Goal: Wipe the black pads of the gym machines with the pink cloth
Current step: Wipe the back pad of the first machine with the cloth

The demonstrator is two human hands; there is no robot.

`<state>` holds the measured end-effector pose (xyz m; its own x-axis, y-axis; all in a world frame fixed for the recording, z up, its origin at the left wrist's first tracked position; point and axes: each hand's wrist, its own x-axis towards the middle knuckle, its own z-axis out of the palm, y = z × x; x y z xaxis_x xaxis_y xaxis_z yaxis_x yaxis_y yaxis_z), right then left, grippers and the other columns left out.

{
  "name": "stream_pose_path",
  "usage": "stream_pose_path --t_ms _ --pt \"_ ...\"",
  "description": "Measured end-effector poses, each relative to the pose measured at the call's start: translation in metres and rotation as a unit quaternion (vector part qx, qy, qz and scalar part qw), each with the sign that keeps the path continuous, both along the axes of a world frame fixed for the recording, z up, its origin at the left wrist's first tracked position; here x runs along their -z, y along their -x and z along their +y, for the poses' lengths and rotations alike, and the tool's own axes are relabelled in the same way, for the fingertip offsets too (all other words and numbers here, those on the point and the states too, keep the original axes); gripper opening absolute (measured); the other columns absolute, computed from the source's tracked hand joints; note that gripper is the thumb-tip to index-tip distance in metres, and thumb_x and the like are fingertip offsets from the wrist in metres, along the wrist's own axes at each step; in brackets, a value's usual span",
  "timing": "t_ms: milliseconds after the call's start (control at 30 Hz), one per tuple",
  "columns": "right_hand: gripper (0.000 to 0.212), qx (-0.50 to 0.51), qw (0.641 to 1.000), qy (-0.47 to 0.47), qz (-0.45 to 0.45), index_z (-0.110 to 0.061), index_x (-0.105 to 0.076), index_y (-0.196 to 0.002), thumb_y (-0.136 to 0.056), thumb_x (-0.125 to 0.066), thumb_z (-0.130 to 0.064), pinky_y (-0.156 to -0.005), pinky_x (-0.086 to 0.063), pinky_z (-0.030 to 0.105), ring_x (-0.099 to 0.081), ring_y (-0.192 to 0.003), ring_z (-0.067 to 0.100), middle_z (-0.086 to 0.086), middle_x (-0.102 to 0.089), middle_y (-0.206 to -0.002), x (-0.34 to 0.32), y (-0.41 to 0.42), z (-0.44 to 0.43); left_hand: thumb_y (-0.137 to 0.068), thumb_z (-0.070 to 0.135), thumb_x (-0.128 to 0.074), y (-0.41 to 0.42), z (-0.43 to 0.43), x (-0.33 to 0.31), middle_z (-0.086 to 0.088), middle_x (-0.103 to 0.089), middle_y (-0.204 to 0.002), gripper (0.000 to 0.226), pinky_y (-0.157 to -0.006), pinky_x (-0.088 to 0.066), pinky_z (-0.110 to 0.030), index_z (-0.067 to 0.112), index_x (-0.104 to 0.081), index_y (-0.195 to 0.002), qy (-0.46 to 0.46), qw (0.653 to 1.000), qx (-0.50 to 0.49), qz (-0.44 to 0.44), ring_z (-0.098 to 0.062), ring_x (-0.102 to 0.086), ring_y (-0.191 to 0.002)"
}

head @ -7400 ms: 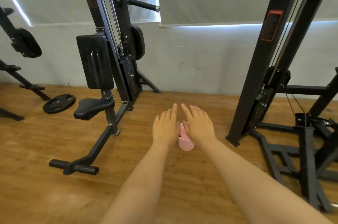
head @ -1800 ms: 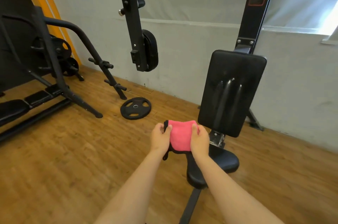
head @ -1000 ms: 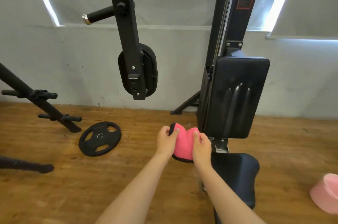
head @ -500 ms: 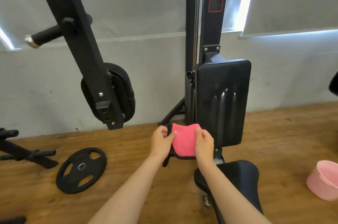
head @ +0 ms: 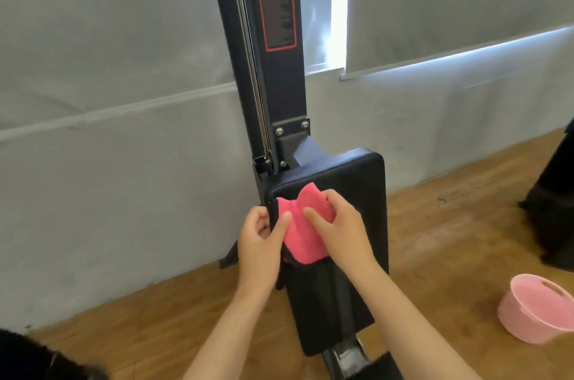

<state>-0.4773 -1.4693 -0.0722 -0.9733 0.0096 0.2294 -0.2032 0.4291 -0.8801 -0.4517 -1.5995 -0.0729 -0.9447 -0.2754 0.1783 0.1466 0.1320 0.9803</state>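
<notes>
The pink cloth (head: 302,229) lies folded against the upper left part of the upright black back pad (head: 351,193) of the gym machine. My left hand (head: 261,246) pinches the cloth's left edge, thumb on the pink face and fingers curled behind it at the pad's left side. My right hand (head: 341,229) holds the cloth's right edge, with the thumb on its front and the fingers bent around it. The pad's lower half shows below the cloth. A sliver of the black seat pad (head: 382,368) shows at the bottom edge.
The machine's black column (head: 273,69) with a red-framed label rises behind the pad. A pink bucket (head: 537,308) stands on the wooden floor at the right. A dark machine part (head: 556,199) is at the right edge. Grey wall and blinds are behind.
I have stepped closer to the machine. Both hands have raised the cloth from in front of the pad's lower left corner up onto its upper left part.
</notes>
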Motion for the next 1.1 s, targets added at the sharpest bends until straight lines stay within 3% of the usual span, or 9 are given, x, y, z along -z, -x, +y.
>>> stream_pose_path --t_ms 100,367,433,567,733,800,867,967,1100 --pt "0.024 -0.014 0.999 -0.026 0.029 -0.026 -0.059 -0.113 -0.091 -0.062 -0.035 -0.075 -0.052 0.020 -0.061 -0.086 -0.001 -0.014 -0.064 -0.097 -0.017 0.021 0.002 -0.089 0.020 -0.064 0.029 0.006 -0.028 -0.001 -0.069 -0.085 0.014 -0.067 -0.050 -0.016 0.007 -0.062 -0.094 -0.016 0.998 0.030 0.051 -0.007 -0.066 -0.080" --pt "0.036 -0.032 0.997 0.050 0.054 -0.030 -0.057 -0.113 -0.083 -0.063 -0.050 -0.075 -0.055 0.021 -0.065 -0.084 0.000 -0.012 -0.066 -0.090 -0.055 0.055 0.008 -0.094 0.044 -0.034 0.081 0.009 -0.064 -0.005 -0.071 -0.102 0.048 -0.074 -0.057 -0.029 0.014 -0.062 -0.118 -0.062 0.975 0.202 0.071 -0.020 -0.068 -0.096" --pt "0.029 -0.030 0.996 0.045 0.066 -0.027 -0.060 -0.112 -0.086 -0.067 -0.037 -0.075 -0.053 0.019 -0.064 -0.085 -0.002 -0.013 -0.066 -0.089 -0.057 0.071 0.011 -0.099 0.040 -0.035 0.089 0.004 -0.065 -0.002 -0.071 -0.102 0.042 -0.075 -0.056 -0.026 0.013 -0.062 -0.116 -0.037 0.978 0.182 0.092 -0.017 -0.068 -0.094" --pt "0.011 -0.058 0.996 -0.008 0.063 -0.031 -0.061 -0.097 -0.090 -0.065 -0.023 -0.064 -0.040 0.008 -0.057 -0.073 -0.010 -0.017 -0.062 -0.076 -0.068 0.100 0.016 -0.094 0.035 -0.052 0.098 -0.010 -0.043 0.019 -0.062 -0.104 0.015 -0.090 -0.048 -0.021 0.033 -0.059 -0.106 0.101 0.991 -0.006 0.083 0.002 -0.057 -0.102" --pt "0.009 -0.163 0.959 -0.231 -0.014 -0.030 -0.061 -0.084 -0.090 -0.065 -0.035 -0.056 -0.036 0.016 -0.053 -0.065 0.000 -0.010 -0.057 -0.073 -0.087 0.133 0.006 -0.058 0.069 -0.071 0.091 -0.016 0.002 0.023 -0.043 -0.134 0.086 -0.107 -0.037 -0.031 0.042 -0.038 -0.133 0.084 0.993 0.038 -0.069 0.001 -0.042 -0.124" --pt "0.015 -0.187 0.932 -0.309 -0.034 -0.023 -0.066 -0.086 -0.088 -0.066 -0.038 -0.059 -0.046 0.023 -0.057 -0.067 0.007 -0.006 -0.061 -0.077 -0.080 0.141 -0.008 -0.058 0.057 -0.081 0.089 -0.017 0.015 0.021 -0.048 -0.131 0.088 -0.105 -0.044 -0.034 0.043 -0.037 -0.134 0.079 0.993 0.037 -0.075 -0.001 -0.047 -0.122" --pt "0.016 -0.201 0.914 -0.352 -0.026 -0.019 -0.065 -0.090 -0.087 -0.067 -0.035 -0.068 -0.052 0.029 -0.058 -0.073 0.009 -0.004 -0.061 -0.084 -0.069 0.146 -0.021 -0.065 0.036 -0.084 0.088 -0.022 0.024 0.020 -0.053 -0.125 0.082 -0.098 -0.047 -0.021 0.035 -0.040 -0.134 0.049 0.996 0.018 -0.078 0.005 -0.052 -0.114" --pt "0.021 -0.239 0.920 -0.310 -0.004 -0.024 -0.061 -0.108 -0.088 -0.067 -0.026 -0.076 -0.046 0.019 -0.055 -0.087 0.002 -0.014 -0.057 -0.097 -0.063 0.150 -0.021 -0.066 0.028 -0.085 0.091 -0.032 0.030 0.021 -0.058 -0.115 0.067 -0.075 -0.044 -0.002 0.036 -0.047 -0.122 0.010 0.995 0.032 -0.096 0.018 -0.054 -0.098" --pt "0.038 -0.289 0.910 -0.297 0.007 -0.028 -0.057 -0.123 -0.087 -0.069 -0.028 -0.085 -0.046 0.012 -0.056 -0.099 -0.004 -0.021 -0.059 -0.107 -0.063 0.155 -0.022 -0.065 0.032 -0.086 0.094 -0.040 0.036 0.024 -0.060 -0.107 0.060 -0.070 -0.041 0.001 0.041 -0.049 -0.111 0.018 0.993 0.053 -0.104 0.022 -0.052 -0.094"
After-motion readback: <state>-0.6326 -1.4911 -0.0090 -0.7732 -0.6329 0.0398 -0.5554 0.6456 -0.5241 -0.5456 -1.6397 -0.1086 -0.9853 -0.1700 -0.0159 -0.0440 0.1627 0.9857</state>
